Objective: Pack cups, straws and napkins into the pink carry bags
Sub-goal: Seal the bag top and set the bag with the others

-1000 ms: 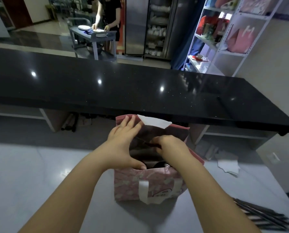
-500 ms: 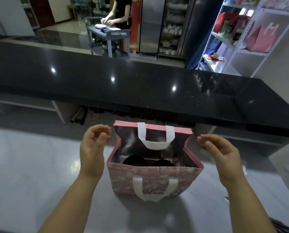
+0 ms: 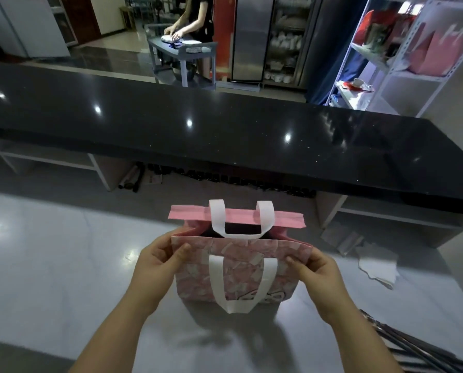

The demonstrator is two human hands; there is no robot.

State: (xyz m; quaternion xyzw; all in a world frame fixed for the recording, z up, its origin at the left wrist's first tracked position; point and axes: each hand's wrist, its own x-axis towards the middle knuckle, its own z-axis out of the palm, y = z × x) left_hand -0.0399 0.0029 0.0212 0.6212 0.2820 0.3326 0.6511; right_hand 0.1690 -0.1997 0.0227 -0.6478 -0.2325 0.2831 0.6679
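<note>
**Operator:** Report the change.

**Me:** Half a second back, both hands hover clear of the pink carry bag (image 3: 241,267), fingers loose, its mouth wide, with two dark cup tops showing inside. Now my left hand (image 3: 157,261) pinches the near panel's top corner at 9 o'clock, thumb on the outer face. My right hand (image 3: 316,270) pinches the opposite corner at 3 o'clock. The mouth is narrowed to a dark slot and the cup tops are hidden.

**Operator:** Effect on the task?

**Me:** Judgement: I am squaring or closing the top. Dark straws (image 3: 413,345) lie at 4 o'clock of the bag and white napkins (image 3: 378,267) at 3 o'clock, both well apart from it. Whether any are already inside, I cannot tell.

**Operator:** Location and materials?

**Me:** The bag stands upright on the glossy grey table (image 3: 63,265), at 12 o'clock from me. The body is thin sheet, pink with pale patches, creased at the side folds. The far rim is a plain pink band. There are two flat white strap handles. The near handle (image 3: 238,305) hangs down the front in a U, and the far handle (image 3: 241,232) droops over the mouth. Expect the panels to flex under a light pinch.
</note>
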